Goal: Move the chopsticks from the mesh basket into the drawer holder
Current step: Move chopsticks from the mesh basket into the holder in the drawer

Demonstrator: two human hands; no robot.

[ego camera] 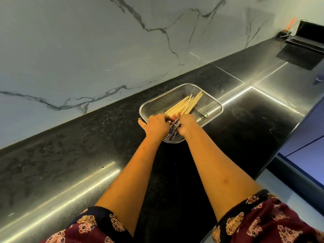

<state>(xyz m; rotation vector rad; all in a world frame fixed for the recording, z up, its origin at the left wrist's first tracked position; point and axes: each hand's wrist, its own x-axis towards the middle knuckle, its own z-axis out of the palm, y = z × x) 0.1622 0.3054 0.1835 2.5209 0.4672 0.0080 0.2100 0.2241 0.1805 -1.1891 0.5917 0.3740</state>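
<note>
A rectangular metal mesh basket (210,102) sits on the black counter. Inside it lie several pale wooden chopsticks (185,104) with blue patterned handle ends (173,129), their tips pointing to the far right. My left hand (157,126) and my right hand (187,125) are both over the basket's near end, fingers curled around the patterned handle ends from either side. The bundle still rests in the basket. No drawer or holder shows in this view.
The dark stone counter (87,146) runs along a marble wall (87,50). A black box with wires and an orange stick (303,35) stands at the far right end. A blue cabinet front (308,148) drops off on the right.
</note>
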